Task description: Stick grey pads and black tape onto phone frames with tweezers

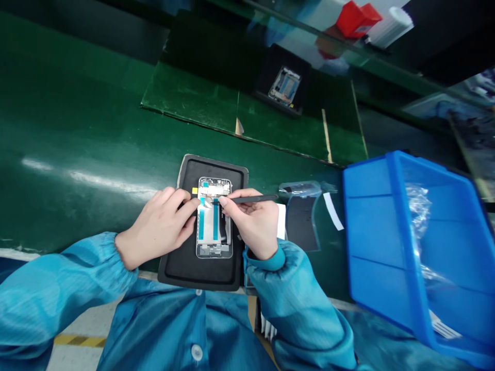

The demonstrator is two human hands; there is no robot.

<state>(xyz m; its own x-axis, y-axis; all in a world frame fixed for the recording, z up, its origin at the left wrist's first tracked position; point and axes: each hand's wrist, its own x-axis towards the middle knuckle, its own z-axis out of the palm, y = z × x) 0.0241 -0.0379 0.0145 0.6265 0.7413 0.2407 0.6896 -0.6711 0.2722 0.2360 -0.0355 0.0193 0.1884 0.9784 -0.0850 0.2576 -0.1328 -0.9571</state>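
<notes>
Belt: dark green conveyor belt [77, 118] runs across the view, with a green board sheet [189, 98] lying on its far side.
Floor: grey, with yellow-and-black tape [79, 340], seen below the near belt edge, lower left.
Bin: blue plastic bin [400, 226], tilted in view at right, near edge of belt; clear plastic bag [417, 211] lies inside.
Far station: black tray [280, 67] on the green board sheet, holding a second phone frame [285, 86].
Top right: red box [358, 20] and white cylinder [390, 26], partly cut off; exact kind unclear.
Work pad: black rubber mat [201, 275] on the belt, directly in front of the person; yellow label [195, 190] at its upper left.
Main item: phone frame [214, 219], flat on the black rubber mat, long axis pointing away from the person, with teal strips along its inner face.
Right of mat: clear film with black sheet [301, 216], just beside the mat; white strip [332, 211] near it.
Sleeves: teal work jacket [50, 288], cuffs gathered at both wrists.
Left hand [158, 226]: fingers together, tips resting on the left edge of the phone frame, not pinching.
Right hand [247, 221]: thumb and fingers pinching a slim black tool [255, 199], its tip on the upper part of the phone frame.
</notes>
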